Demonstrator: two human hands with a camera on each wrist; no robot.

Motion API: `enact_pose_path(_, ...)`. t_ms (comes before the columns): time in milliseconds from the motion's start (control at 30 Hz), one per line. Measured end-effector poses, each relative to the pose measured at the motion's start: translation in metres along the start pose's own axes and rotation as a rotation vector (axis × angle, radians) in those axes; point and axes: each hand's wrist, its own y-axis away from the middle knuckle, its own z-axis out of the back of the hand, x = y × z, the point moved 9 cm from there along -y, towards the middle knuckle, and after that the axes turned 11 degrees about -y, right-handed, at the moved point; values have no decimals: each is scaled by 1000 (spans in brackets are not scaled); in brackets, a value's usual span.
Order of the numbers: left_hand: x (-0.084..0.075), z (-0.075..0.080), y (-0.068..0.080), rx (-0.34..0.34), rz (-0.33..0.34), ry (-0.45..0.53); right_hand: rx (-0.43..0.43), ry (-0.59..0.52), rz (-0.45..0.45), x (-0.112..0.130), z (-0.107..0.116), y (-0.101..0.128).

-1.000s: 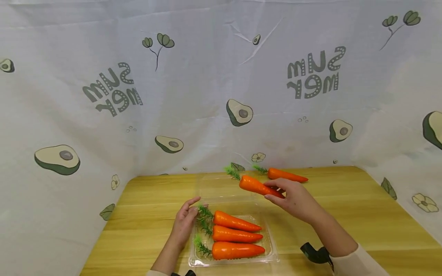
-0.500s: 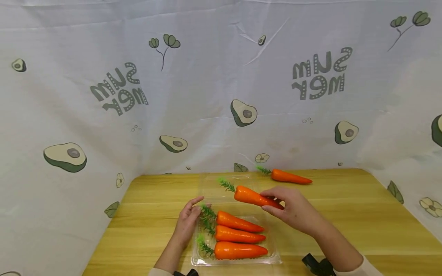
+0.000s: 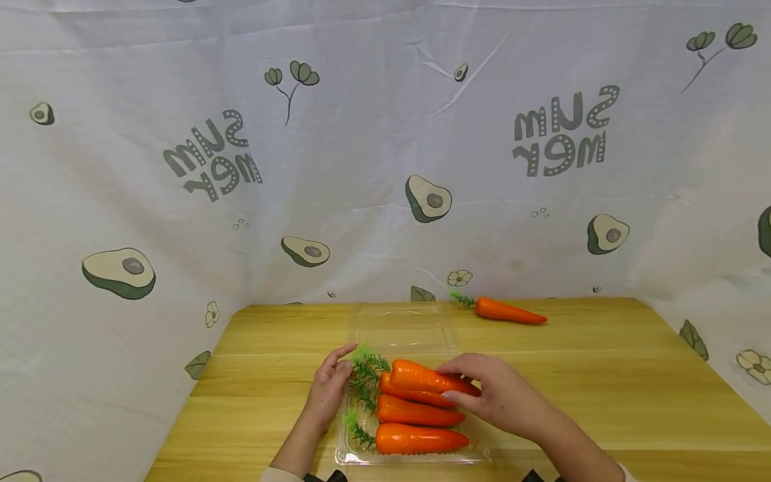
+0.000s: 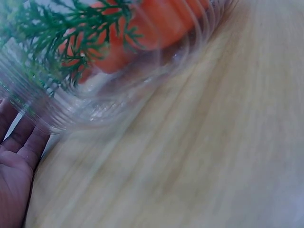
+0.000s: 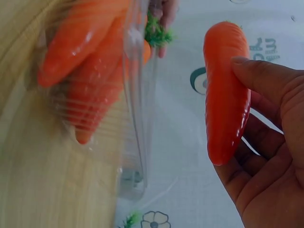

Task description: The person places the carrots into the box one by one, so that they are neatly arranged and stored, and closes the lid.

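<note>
My right hand (image 3: pixel 506 402) pinches an orange carrot (image 3: pixel 418 376) with a green leafy top by its narrow end. In the right wrist view the thumb lies along this carrot (image 5: pixel 225 95), which is held above the rim of a clear plastic clamshell box (image 5: pixel 135 118). Three more carrots lie side by side in the box, the nearest carrot (image 3: pixel 418 438) at its front, tops to the left. At the box's left side, my left hand (image 3: pixel 325 395) touches the wall. Its fingers (image 4: pixel 23 135) lie fairly straight against the clear plastic in the left wrist view.
The box's clear lid (image 3: pixel 400 328) is folded back flat on the wooden table (image 3: pixel 265 375). Another carrot (image 3: pixel 510 311) lies at the table's back edge, right of the lid. A pale printed curtain (image 3: pixel 361 134) hangs behind and on both sides.
My right hand has brought its carrot down and slightly left, from over the lid to over the rearmost carrot in the box. The left hand stays at the box's side.
</note>
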Motion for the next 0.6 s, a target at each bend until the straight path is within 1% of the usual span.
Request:
enact_pose_path(200, -1, -1, 2, 27, 4, 7, 59, -6, 11, 1, -19, 3)
enact_pose_path(367, -1, -3, 3, 65, 1, 11, 140, 20, -24, -2, -36, 5)
enact_pose_path(467, -2, -2, 3, 59, -8, 16, 174, 13, -61, -6, -42, 6)
enact_pose_path(600, -4, -1, 2, 37, -23, 29, 194, 4, -88, -10, -48, 6)
